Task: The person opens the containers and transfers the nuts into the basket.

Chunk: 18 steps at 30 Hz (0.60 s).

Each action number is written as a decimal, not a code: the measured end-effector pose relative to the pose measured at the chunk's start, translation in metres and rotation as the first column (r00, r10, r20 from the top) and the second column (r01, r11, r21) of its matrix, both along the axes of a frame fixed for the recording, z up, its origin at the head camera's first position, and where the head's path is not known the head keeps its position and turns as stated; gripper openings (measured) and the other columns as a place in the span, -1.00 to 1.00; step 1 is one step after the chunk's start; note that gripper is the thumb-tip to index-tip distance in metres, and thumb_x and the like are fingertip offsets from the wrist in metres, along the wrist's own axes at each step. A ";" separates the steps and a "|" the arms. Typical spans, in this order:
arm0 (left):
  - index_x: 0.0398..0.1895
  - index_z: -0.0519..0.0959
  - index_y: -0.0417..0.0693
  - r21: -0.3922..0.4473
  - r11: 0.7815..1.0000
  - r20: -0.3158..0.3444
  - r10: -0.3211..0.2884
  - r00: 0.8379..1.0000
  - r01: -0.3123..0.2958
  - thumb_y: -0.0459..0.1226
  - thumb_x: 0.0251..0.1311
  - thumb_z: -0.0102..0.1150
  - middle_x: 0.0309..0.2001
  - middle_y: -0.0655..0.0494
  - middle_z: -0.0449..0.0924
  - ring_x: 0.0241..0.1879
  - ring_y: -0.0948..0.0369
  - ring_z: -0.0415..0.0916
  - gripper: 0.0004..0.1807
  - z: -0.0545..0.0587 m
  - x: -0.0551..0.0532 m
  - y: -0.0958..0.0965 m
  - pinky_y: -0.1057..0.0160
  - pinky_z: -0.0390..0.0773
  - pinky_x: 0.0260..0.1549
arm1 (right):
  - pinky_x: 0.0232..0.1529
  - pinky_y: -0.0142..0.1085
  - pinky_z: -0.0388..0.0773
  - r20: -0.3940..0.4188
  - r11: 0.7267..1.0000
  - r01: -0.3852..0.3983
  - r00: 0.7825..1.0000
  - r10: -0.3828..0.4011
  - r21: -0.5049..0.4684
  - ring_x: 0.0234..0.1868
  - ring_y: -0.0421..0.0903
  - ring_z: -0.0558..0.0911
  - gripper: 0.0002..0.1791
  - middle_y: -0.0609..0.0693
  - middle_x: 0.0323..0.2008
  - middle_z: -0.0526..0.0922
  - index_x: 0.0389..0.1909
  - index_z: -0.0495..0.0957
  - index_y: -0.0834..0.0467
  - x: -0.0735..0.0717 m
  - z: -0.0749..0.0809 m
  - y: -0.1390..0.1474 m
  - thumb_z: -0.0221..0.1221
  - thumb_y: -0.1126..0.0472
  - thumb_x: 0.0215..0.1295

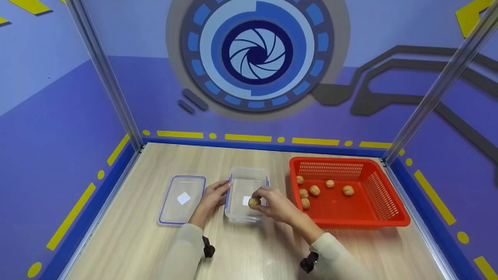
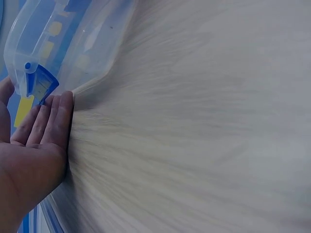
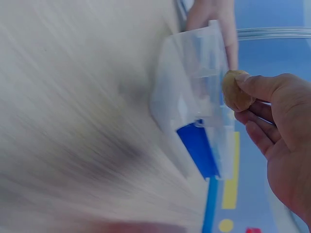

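A walnut [image 1: 254, 202] is pinched between the thumb and fingers of my right hand [image 1: 277, 205], above the clear plastic box [image 1: 243, 218]. The right wrist view shows the same walnut [image 3: 237, 91] at the box's rim, near its blue latch [image 3: 199, 149]. My left hand [image 1: 213, 196] touches the box's left side. In the left wrist view, that hand's fingers [image 2: 60, 114] lie nearly straight beside the box wall, below a blue latch [image 2: 43, 83]. A white square marks the box's floor, partly hidden by my right hand.
A red plastic basket [image 1: 350, 223] stands on the right with several walnuts [image 1: 314, 190] inside. To the left lies a clear lid [image 1: 171, 212] with a blue seal and a white square. Printed panels and metal posts [image 1: 428, 93] enclose the wooden table [image 1: 249, 256].
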<state>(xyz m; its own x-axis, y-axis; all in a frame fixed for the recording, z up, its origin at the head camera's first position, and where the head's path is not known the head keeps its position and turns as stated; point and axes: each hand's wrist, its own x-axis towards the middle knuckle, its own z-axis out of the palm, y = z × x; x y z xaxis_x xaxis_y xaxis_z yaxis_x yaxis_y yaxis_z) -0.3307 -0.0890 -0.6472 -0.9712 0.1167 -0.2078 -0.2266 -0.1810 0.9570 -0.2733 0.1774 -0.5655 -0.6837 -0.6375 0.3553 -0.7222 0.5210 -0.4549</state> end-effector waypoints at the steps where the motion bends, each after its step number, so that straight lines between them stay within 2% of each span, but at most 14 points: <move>1: 0.44 0.47 -0.30 -0.007 1.000 0.002 0.003 1.000 -0.003 -0.14 0.47 0.33 0.29 -0.35 0.58 0.21 -0.15 0.64 -0.39 0.000 0.000 0.000 0.05 0.70 0.09 | 0.00 -0.17 0.74 0.006 1.000 0.009 1.000 -0.009 -0.003 -0.10 -0.12 0.69 -0.74 -0.01 -0.12 0.74 -0.03 0.70 0.19 0.001 0.003 0.003 0.48 0.26 0.31; 5: 0.42 0.50 -0.26 -0.033 0.999 0.004 0.013 1.000 -0.013 -0.12 0.46 0.33 0.28 -0.30 0.61 0.20 -0.12 0.65 -0.40 -0.003 -0.001 0.002 0.11 0.73 0.03 | 0.05 -0.24 0.71 0.040 0.998 0.063 0.997 -0.062 -0.023 -0.10 -0.18 0.69 -0.69 -0.07 -0.08 0.76 0.03 0.69 0.14 0.008 0.011 0.018 0.48 0.21 0.32; 9: 0.41 0.51 -0.29 -0.047 0.999 0.005 0.025 1.000 -0.025 -0.16 0.49 0.29 0.26 -0.34 0.60 0.16 -0.12 0.67 -0.44 -0.001 0.001 0.005 0.13 0.74 0.00 | 0.08 -0.17 0.72 0.049 0.992 0.104 0.994 -0.100 -0.069 -0.08 -0.18 0.69 -0.69 -0.13 -0.08 0.75 0.04 0.69 0.10 0.014 0.019 0.034 0.49 0.19 0.31; 12: 0.40 0.51 -0.30 -0.061 0.997 0.012 0.041 0.999 -0.041 -0.17 0.49 0.28 0.25 -0.33 0.61 0.15 -0.10 0.68 -0.45 0.003 0.002 0.006 0.15 0.74 -0.02 | 0.08 -0.12 0.71 0.033 0.986 0.139 0.990 -0.136 -0.089 -0.06 -0.15 0.68 -0.68 -0.17 -0.08 0.73 0.02 0.70 0.05 0.017 0.025 0.048 0.50 0.15 0.30; 18: 0.48 0.42 -0.28 -0.115 0.992 0.015 0.054 0.998 -0.052 -0.16 0.50 0.24 0.28 -0.26 0.60 0.18 -0.09 0.64 -0.39 0.014 0.002 0.010 0.11 0.72 0.02 | -0.01 -0.19 0.73 -0.054 0.974 0.190 0.979 -0.198 -0.126 -0.12 -0.09 0.69 -0.64 -0.16 -0.09 0.73 0.03 0.69 0.08 0.020 0.034 0.077 0.53 0.16 0.25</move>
